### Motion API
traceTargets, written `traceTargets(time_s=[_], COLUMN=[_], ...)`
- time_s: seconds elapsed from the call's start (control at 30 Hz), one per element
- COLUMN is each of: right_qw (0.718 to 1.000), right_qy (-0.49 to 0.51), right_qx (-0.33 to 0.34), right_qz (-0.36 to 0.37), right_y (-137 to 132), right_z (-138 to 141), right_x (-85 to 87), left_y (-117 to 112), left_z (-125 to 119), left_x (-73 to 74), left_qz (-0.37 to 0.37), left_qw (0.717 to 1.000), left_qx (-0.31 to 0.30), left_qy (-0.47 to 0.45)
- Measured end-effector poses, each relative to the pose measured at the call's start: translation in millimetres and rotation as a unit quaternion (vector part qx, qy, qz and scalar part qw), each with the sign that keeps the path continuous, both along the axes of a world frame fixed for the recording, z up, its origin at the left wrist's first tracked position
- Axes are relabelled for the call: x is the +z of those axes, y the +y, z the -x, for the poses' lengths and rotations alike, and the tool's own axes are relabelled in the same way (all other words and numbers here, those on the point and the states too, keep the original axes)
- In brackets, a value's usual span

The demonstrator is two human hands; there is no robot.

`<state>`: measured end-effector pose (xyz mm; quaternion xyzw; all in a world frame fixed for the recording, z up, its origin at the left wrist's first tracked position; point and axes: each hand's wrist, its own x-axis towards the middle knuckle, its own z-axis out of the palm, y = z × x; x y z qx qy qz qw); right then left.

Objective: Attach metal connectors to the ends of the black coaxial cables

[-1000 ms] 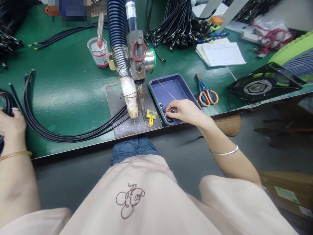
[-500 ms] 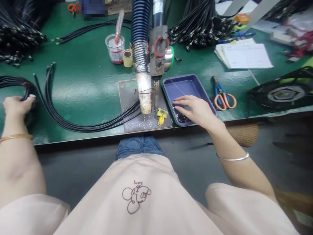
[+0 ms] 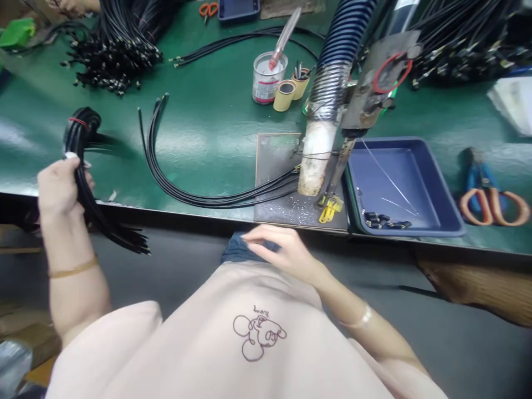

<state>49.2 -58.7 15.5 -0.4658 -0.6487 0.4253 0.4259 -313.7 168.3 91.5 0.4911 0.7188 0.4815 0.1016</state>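
My left hand [image 3: 58, 185] is closed round a bundle of black cables [image 3: 89, 183] tied with a red band, lifted at the left edge of the green bench [image 3: 208, 138]. My right hand [image 3: 282, 252] hovers over my lap just below the bench edge, fingers loosely curled and smeared by motion; I cannot make out anything in them. Several loose black cables [image 3: 174, 183] curve across the bench into the nozzle of a machine head [image 3: 328, 127] standing on a dark plate [image 3: 274, 183]. A blue tray [image 3: 419, 183] to its right holds small black parts [image 3: 384, 220].
Orange-handled scissors [image 3: 494, 202] lie right of the tray. A white cup [image 3: 266, 80] with a brush and two small tubes stand behind the machine. Heaps of black cables [image 3: 112, 50] lie at the back left and back right. A yellow clip [image 3: 328, 210] rests on the plate.
My right hand left the blue tray and dropped to my lap. My left hand lifted the tied cable bundle off the bench. The view swung left.
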Motion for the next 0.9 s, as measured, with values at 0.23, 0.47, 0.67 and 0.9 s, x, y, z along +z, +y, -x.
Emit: traceTargets(time_s=[0.23,0.47,0.67,0.9], right_qw=[0.929,0.787,0.771,0.905], right_qy=[0.27,0.469,0.508,0.28], right_qx=[0.138,0.112,0.15,0.225], right_qz=[0.214,0.385,0.353,0.229], right_y=[111,128,84,20], right_z=[149,213,215,200], right_x=[2.8,31.5,29.3,-31.4], left_y=[-118,-187,-193,-180], left_z=[-51,-55,-30,-58], left_x=[-19.3,-66.8,-71.9,-42.0], left_qz=[-0.001,0.088,0.115,0.185], left_qw=[0.985,0.986,0.955,0.837], left_qx=[-0.055,-0.123,-0.071,-0.198], left_qy=[-0.166,-0.075,-0.265,-0.475])
